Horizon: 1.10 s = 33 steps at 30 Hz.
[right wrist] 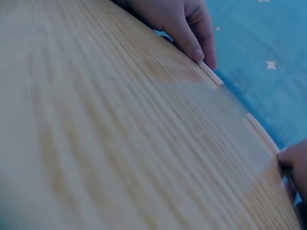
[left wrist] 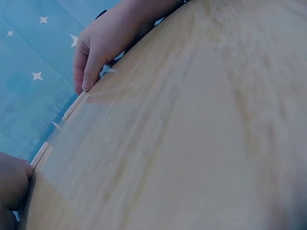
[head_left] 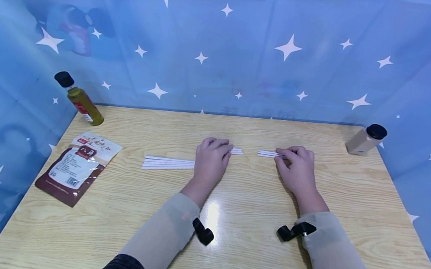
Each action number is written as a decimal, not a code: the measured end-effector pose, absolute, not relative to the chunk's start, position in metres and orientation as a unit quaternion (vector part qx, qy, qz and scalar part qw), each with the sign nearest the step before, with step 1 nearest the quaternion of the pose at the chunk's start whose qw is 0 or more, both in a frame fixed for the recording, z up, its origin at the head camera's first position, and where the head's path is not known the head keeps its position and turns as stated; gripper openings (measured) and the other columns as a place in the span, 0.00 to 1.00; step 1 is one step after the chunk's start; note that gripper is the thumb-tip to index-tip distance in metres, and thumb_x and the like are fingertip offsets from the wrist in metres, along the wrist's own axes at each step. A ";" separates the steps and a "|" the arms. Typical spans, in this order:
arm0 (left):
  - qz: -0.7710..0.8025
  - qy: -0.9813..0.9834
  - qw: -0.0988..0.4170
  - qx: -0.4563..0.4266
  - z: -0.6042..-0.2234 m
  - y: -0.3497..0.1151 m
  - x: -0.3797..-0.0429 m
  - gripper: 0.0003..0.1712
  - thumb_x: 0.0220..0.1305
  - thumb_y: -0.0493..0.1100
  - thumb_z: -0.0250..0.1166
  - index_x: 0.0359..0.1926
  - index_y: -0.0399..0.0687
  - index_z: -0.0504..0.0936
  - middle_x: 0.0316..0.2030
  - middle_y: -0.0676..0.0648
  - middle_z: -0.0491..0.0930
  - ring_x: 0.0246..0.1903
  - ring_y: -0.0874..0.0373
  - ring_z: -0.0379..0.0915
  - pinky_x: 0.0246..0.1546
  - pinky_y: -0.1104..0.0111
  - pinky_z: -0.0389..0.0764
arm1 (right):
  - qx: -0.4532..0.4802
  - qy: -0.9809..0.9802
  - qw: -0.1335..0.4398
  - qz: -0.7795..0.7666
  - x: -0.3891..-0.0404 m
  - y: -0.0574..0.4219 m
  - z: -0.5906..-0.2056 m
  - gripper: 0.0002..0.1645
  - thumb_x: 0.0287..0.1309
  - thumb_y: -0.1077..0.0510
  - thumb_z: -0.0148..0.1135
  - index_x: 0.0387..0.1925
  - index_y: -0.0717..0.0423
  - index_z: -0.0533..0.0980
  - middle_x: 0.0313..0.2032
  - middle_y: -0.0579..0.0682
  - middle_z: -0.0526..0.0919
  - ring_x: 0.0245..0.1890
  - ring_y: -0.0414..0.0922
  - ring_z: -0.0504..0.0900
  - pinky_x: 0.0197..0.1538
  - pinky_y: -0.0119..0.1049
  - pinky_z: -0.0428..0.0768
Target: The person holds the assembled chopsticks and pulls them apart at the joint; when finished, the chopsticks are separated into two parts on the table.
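I log one table point(head_left: 241, 260) on my head feed: pale wood, grain running side to side, bright glare near mid-surface. Left side: a pouch point(head_left: 73, 170), lying flat, white above, maroon below. Back left corner: a black-capped bottle point(head_left: 86, 105), apparently upright. Back right corner: a black-lidded jar point(head_left: 360, 142). Between these I record white sticks: a slightly fanned group point(head_left: 169, 164) centre-left, plus a left bundle point(head_left: 237, 151) and a right bundle point(head_left: 267, 154) farther back, ends facing across bare wood, both partly hidden from me.
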<state>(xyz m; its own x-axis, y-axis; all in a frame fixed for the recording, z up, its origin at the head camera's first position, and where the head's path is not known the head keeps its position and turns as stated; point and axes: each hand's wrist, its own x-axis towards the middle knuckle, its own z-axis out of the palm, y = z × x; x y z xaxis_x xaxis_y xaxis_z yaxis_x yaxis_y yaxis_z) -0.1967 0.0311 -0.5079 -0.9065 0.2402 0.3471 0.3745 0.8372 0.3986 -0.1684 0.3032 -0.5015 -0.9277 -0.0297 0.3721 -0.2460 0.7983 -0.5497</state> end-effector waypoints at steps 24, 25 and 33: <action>-0.253 -0.936 0.167 -0.179 -0.507 0.029 -0.190 0.10 0.76 0.41 0.69 0.51 0.56 0.93 0.53 0.54 0.89 0.56 0.52 0.81 0.56 0.56 0.80 | 0.079 -0.932 0.174 0.308 -0.165 0.304 -0.502 0.11 0.70 0.66 0.69 0.50 0.62 0.89 0.48 0.65 0.81 0.51 0.65 0.74 0.60 0.62 0.63; -0.254 -0.935 0.167 -0.180 -0.506 0.029 -0.189 0.10 0.76 0.41 0.69 0.51 0.56 0.93 0.53 0.54 0.89 0.56 0.52 0.82 0.55 0.55 0.80 | 0.080 -0.932 0.176 0.307 -0.165 0.304 -0.502 0.11 0.70 0.66 0.69 0.50 0.62 0.89 0.48 0.65 0.81 0.51 0.65 0.74 0.60 0.62 0.63; -0.282 -0.915 0.198 -0.208 -0.507 0.027 -0.187 0.12 0.77 0.41 0.67 0.54 0.53 0.92 0.55 0.51 0.88 0.59 0.51 0.79 0.59 0.51 0.77 | 0.087 -0.931 0.178 0.307 -0.164 0.303 -0.500 0.12 0.71 0.64 0.68 0.53 0.61 0.88 0.49 0.65 0.82 0.52 0.65 0.74 0.60 0.62 0.64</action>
<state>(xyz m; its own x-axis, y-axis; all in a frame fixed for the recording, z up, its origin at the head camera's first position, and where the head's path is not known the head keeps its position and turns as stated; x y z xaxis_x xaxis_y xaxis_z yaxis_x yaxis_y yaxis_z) -0.1866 0.0271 -0.5069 -0.8351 0.2695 0.4796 0.4929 0.7539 0.4345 -0.1639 0.3030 -0.5001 -0.9217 -0.0533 0.3841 -0.2713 0.7966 -0.5403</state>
